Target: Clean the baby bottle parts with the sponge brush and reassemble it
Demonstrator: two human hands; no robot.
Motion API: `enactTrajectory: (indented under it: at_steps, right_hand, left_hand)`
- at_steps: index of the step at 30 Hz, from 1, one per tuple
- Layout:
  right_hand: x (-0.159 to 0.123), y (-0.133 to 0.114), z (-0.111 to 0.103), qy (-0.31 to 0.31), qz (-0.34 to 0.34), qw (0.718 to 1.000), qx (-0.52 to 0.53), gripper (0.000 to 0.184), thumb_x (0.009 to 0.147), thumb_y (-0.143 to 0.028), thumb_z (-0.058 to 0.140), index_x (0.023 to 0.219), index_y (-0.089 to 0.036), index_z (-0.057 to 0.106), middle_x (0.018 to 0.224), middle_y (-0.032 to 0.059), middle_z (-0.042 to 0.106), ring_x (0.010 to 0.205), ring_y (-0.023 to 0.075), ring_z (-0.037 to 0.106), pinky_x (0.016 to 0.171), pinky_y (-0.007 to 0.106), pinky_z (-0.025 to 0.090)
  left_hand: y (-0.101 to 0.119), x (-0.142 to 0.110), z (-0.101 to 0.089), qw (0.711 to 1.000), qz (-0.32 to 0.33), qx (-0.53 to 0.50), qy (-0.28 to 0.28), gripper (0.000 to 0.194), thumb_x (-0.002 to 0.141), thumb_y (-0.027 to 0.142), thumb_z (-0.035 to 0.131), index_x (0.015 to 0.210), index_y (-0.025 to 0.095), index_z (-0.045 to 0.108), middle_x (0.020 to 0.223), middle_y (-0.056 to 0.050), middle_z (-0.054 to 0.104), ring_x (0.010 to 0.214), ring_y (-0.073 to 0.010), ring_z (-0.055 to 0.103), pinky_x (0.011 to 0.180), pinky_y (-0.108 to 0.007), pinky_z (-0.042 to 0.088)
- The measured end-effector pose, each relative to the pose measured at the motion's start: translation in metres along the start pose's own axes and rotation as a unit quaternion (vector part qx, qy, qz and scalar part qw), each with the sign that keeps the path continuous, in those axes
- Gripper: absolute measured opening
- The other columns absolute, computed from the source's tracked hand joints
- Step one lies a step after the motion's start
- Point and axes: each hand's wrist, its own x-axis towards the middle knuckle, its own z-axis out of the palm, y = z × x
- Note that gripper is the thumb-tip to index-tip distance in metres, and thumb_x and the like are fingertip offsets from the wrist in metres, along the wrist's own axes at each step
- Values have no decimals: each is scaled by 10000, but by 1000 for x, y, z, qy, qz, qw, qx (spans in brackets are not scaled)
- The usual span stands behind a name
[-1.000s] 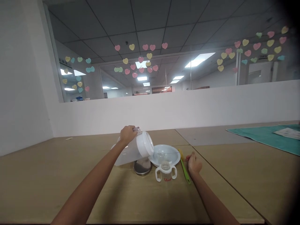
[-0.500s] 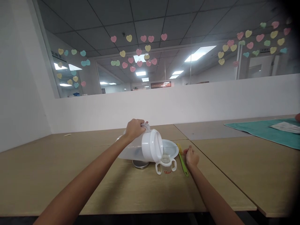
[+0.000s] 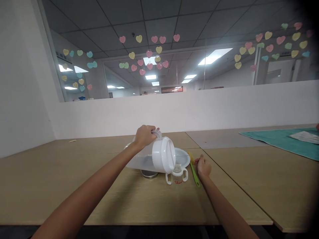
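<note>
My left hand (image 3: 146, 136) is closed around the handle of a clear plastic pitcher (image 3: 142, 158) with a white lid. The pitcher lies tipped on its side in the air, its lid end pointing right and touching or nearly touching the rim of a small baby bottle (image 3: 177, 176). This bottle has two white handles, red lettering and no cap; it stands upright. Behind it a pale plate (image 3: 183, 158) is partly covered by the pitcher. On the right, my right hand (image 3: 204, 166) rests with curled fingers beside a green-handled brush (image 3: 195, 176), and nothing shows in it.
Under the pitcher sits a round metal dish (image 3: 149, 174), mostly hidden. A teal cloth (image 3: 271, 139) with a white packet-like item (image 3: 305, 136) lies at the far right, where a bit of someone's hand shows. A white wall (image 3: 119, 116) bounds the table at the back.
My left hand has carried the pitcher to the right, bringing its lid end over to the bottle's rim. In the last half second it shifted only slightly. My right hand stays beside the brush.
</note>
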Motion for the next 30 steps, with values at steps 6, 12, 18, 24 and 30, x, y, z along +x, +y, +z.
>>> enactTrajectory:
  at_steps: [6,12,18,24,30]
  right_hand:
    - [-1,-1,1,-3,8,1000,-5,523,851,-437,292,498,-201,597,653,88,692,572,203,573,556,285,326]
    - [-3,-3,-1,-20,12,1000,-15,523,853,-446,267,539,-200,606,676,78,691,642,219,592,601,293,352]
    - [-4,-5,-2,-27,12,999,-30,518,851,-435,259,543,-201,603,697,83,692,684,235,600,617,307,356]
    - [-3,-4,-2,-32,7,999,-38,526,856,-441,255,569,-191,618,723,90,697,714,237,609,625,304,361]
    - [-2,-2,-2,-38,8,998,-45,534,857,-447,252,568,-192,621,720,89,699,678,225,604,604,297,356]
  left_hand:
    - [2,2,1,1000,6,-6,30,399,830,378,423,489,179,486,482,-14,490,490,-122,412,492,-263,190]
    - [4,3,-2,999,8,2,33,353,815,350,426,523,181,527,503,-26,530,492,-135,418,487,-263,183]
    - [4,2,0,999,14,19,32,334,814,337,429,565,184,590,531,-37,584,506,-150,455,490,-264,188]
    - [5,3,0,998,29,34,38,329,816,335,440,586,183,620,545,-44,608,522,-164,492,490,-271,193]
    - [-1,5,2,999,7,30,37,340,822,351,440,596,180,628,580,-53,625,547,-159,499,499,-264,201]
